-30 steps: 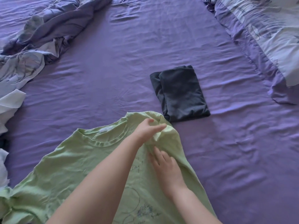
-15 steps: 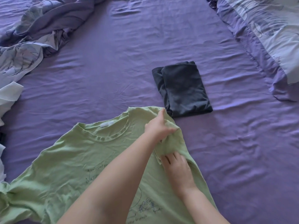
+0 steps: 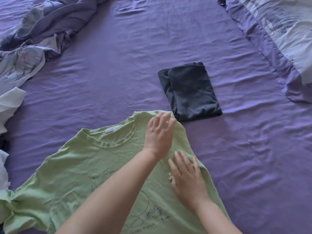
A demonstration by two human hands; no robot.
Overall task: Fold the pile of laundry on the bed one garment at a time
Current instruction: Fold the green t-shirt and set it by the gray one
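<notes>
Both hands lie flat with fingers released on the green T-shirt (image 3: 76, 174) spread on the bed (image 3: 118, 65): left hand (image 3: 157, 135) near its shoulder, right hand (image 3: 187, 179) below; folded dark garment (image 3: 190, 90) just beyond the left fingers.

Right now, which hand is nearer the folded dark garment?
Left. The left hand lies flat on the green T-shirt, fingertips just short of the folded dark garment. The right hand presses the shirt lower down, farther away.

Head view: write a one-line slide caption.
Both hands smooth a green T-shirt beside a folded dark garment.
</notes>
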